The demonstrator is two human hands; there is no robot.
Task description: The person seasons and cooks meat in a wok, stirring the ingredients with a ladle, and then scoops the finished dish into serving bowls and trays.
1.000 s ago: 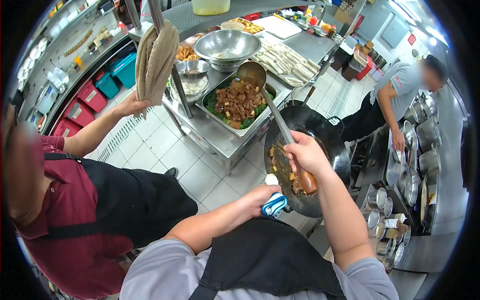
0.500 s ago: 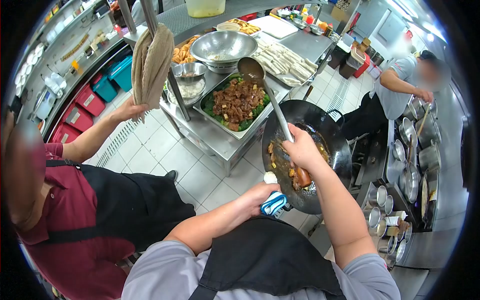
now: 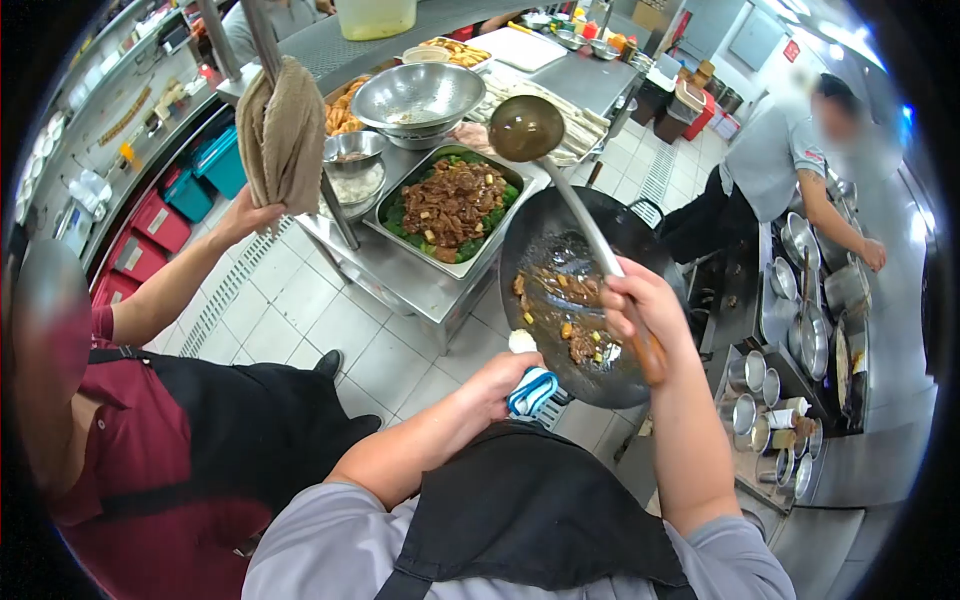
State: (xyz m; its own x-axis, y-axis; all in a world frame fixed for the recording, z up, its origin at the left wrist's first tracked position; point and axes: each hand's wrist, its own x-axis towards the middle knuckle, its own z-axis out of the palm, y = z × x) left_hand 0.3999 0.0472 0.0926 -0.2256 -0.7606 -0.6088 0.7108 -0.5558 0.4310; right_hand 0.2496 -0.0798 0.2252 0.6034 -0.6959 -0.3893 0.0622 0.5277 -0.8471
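Observation:
My right hand (image 3: pixel 645 310) is wrapped round the handle of a long metal ladle (image 3: pixel 583 215). The ladle's bowl is raised near the right edge of a metal tray (image 3: pixel 378 218) that holds brown meat (image 3: pixel 455 207) on green vegetables. Below my right hand is a large dark wok (image 3: pixel 520 215) with sauce and some meat pieces (image 3: pixel 580 345) in it. My left hand (image 3: pixel 505 382) is closed round a white and blue cloth (image 3: pixel 532 391) at the wok's near left edge. Whether the wok's handle is inside the cloth is hidden.
On the left a person in a maroon shirt (image 3: pixel 150 430) holds folded brown cloths (image 3: pixel 283 135). Bowls (image 3: pixel 418 95) stand on the steel table (image 3: pixel 440 300) behind the tray. Another person (image 3: pixel 765 160) is at the stove on the right, near metal pots (image 3: pixel 815 340).
The ladle has moved right, away from over the tray's corner, and its bowl looks larger. My right hand has shifted slightly right. The person at the stove has lowered an arm and leaned differently.

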